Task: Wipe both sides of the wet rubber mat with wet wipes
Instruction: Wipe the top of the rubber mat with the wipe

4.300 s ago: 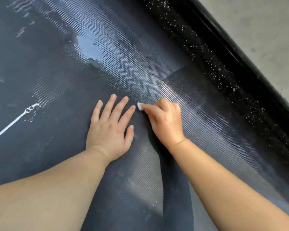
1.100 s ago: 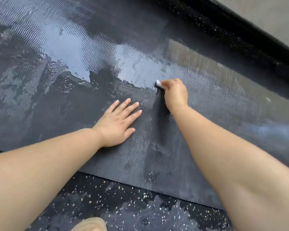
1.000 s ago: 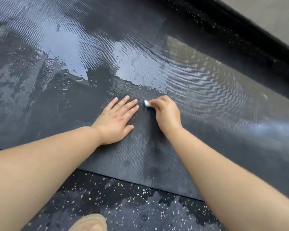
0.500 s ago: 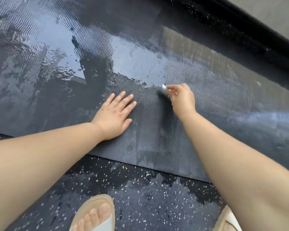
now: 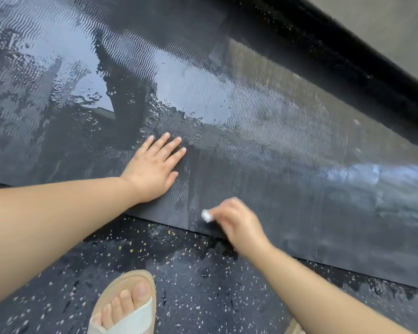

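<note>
The black ribbed rubber mat [image 5: 287, 145] lies flat across the floor, glossy with water over its far half and duller near me. My left hand [image 5: 153, 168] presses flat on the mat with straight fingers, just below the edge of the wet sheen. My right hand [image 5: 239, 222], blurred by motion, pinches a small wadded white wet wipe [image 5: 206, 215] against the mat close to its near edge. Only a small white tip of the wipe shows past my fingers.
Dark speckled floor [image 5: 191, 273], wet in patches, runs along the mat's near edge. My sandalled foot [image 5: 126, 307] stands on it just below my hands. A black raised kerb [image 5: 348, 56] borders the far side, with pale concrete [image 5: 396, 22] beyond it.
My right hand has dragged the wipe from the wet line far up the mat back to the near edge. The left hand stays pressed in place. The view has tilted down, showing more floor and my foot.
</note>
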Demonstrator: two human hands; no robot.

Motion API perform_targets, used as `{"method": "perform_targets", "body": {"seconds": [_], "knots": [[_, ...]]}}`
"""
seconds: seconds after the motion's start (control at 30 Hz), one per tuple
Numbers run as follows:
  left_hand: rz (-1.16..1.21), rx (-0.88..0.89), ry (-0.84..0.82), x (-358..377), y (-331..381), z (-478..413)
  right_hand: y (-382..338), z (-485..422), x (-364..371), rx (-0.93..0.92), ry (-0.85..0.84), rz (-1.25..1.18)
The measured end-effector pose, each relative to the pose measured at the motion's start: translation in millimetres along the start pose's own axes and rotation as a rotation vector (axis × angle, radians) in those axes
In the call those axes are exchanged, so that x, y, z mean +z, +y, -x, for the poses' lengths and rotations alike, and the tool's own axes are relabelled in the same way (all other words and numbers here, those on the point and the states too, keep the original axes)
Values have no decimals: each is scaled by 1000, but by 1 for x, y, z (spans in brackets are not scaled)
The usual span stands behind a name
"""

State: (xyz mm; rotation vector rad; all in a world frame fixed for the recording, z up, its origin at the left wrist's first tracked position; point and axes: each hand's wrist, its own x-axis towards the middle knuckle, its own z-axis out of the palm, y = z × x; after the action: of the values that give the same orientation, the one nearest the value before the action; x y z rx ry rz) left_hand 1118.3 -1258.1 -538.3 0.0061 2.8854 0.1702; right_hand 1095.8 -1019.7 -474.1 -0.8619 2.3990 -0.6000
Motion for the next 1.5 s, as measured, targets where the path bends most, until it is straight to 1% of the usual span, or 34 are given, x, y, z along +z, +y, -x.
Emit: {"method": "perform_targets", "body": {"seconds": [0.07, 0.13, 0.2, 0.27, 0.3, 0.37, 0.4, 0.47, 0.53, 0.57, 0.6, 0.7, 0.73, 0.8, 0.87, 0.93, 1.03, 1.1, 1.17, 1.23, 1.33, 1.4, 1.47, 1.5], "knots": [[-3, 10, -9, 0, -2, 3, 7, -40, -17, 101, 215, 5], [9, 15, -12, -1, -4, 5, 18, -81, -32, 268, 341, -4], [22, 22, -14, -2, -5, 6, 27, -109, -37, 408, 380, -28], [35, 25, -11, -1, -5, 5, 27, -113, -26, 455, 371, 23], [41, 23, -6, -1, -4, 5, 23, -104, -16, 427, 365, 44], [55, 22, 9, 0, -5, 5, 9, -72, 5, 292, 343, 46], [61, 23, 16, 0, -5, 5, 2, -51, 14, 224, 300, 47], [48, 32, 17, 0, -7, 4, -5, -14, 25, 138, 156, 46], [8, 42, -3, -1, -9, 4, -7, 7, 22, 152, -23, 20], [-22, 54, -25, -3, -11, 3, -6, 10, 16, 187, -76, 11], [-55, 72, -50, -5, -13, 2, -6, 9, 8, 223, -84, -2], [-124, 101, -147, -17, -14, 1, -9, -13, -25, 364, -8, -85], [-139, 98, -191, -22, -11, 1, -11, -23, -37, 392, -4, -102], [-157, 100, -265, -35, -7, -5, -15, -45, -61, 392, -25, -110], [-119, 117, -309, -51, -11, -14, -18, -66, -80, 324, -70, -24], [-70, 131, -355, -67, -17, -24, -17, -85, -96, 198, -142, 161], [-61, 105, -491, -90, -23, -33, -20, -114, -116, 22, -281, 336], [-102, 91, -574, -105, -27, -34, -18, -130, -122, -53, -337, 408], [-184, 92, -600, -118, -34, -32, -14, -142, -119, -87, -343, 400], [-243, 62, -623, -128, -41, -27, -9, -152, -106, -93, -329, 338], [-283, 5, -662, -134, -44, -24, 2, -166, -81, -69, -214, 167], [-249, -81, -660, -133, -42, -25, 8, -180, -69, -63, -151, 115], [-141, -200, -622, -126, -35, -25, 13, -193, -60, -53, -70, 116], [-72, -260, -588, -120, -31, -23, 15, -200, -57, -38, -2, 95]]}}
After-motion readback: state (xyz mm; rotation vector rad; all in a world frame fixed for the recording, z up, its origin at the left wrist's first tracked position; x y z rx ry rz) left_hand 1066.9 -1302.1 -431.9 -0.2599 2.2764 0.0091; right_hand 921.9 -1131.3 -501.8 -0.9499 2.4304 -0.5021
